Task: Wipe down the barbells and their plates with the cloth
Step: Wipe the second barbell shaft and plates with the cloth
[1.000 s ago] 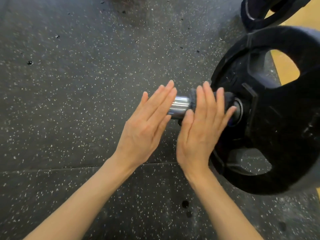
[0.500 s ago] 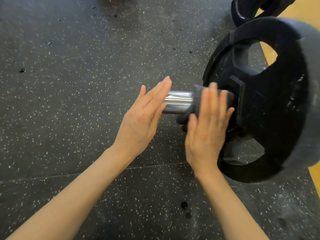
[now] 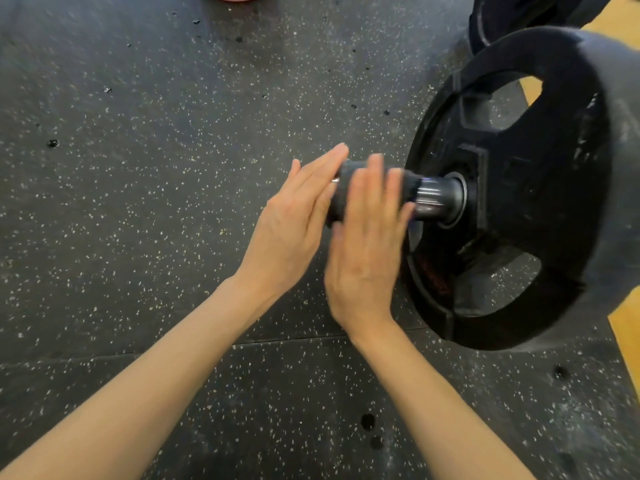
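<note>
Over the speckled rubber floor (image 3: 138, 168), left to right:

Left hand (image 3: 294, 223): fingers straight and together, palm flat against the free end of the sleeve, gripping nothing; probably there as a stop so the cloth cannot slide off the tip.

Cloth (image 3: 346, 192): dark, wrapped round the outer part of the sleeve between the two hands, so that one pass covers the whole circumference.

Right hand (image 3: 370, 244): laid over the cloth from the near side, fingers extended and blurred; pressing the cloth to the metal, though cannot tell whether the thumb curls underneath.

Barbell sleeve (image 3: 436, 199): bare shiny steel showing only between the cloth and the hub.

Plate (image 3: 512, 188): black, with grip openings, standing on edge on the floor and holding the sleeve clear of the ground, which leaves room for a hand beneath.

Further plate (image 3: 502, 15): behind, at the top edge, partly cut off.

Stage, as a judgement: sleeve wiping in hand; plate faces apparently not yet reached.
</note>
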Demonstrator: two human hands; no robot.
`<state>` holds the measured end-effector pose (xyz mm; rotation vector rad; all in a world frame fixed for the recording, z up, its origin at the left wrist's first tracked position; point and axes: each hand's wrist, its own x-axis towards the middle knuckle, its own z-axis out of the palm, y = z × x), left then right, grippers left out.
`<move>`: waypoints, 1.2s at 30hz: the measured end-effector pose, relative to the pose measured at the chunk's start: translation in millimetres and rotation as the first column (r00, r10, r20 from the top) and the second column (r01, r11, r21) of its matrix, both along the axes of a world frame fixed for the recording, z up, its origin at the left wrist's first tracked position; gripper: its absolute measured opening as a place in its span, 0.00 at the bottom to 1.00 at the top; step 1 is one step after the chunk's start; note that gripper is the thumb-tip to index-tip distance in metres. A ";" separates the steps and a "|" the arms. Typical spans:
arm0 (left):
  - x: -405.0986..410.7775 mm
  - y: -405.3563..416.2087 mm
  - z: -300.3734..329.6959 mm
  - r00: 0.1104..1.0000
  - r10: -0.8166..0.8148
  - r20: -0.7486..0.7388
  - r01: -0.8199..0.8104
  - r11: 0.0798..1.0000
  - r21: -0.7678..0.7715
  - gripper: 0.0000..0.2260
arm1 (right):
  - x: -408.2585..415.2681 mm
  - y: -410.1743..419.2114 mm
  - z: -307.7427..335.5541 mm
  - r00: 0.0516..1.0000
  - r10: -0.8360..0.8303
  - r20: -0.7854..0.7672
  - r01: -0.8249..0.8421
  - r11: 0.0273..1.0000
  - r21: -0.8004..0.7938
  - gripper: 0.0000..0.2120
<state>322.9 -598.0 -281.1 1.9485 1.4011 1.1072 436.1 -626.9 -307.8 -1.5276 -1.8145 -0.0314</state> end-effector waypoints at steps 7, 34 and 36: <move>-2.8 10.0 2.3 1.000 -0.013 -0.007 0.012 1.000 -0.016 0.18 | 16.1 10.8 0.7 0.977 -0.185 -0.102 0.185 0.983 -0.010 0.27; 6.9 -22.0 -1.0 0.978 0.092 -0.188 -0.078 0.994 0.081 0.21 | 8.6 61.5 78.4 0.941 -0.029 0.336 0.171 0.900 -0.401 0.20; 7.9 -27.2 0.4 0.964 0.118 -0.239 -0.095 0.990 0.104 0.21 | 10.3 59.9 78.6 0.939 -0.026 0.342 0.179 0.888 -0.424 0.19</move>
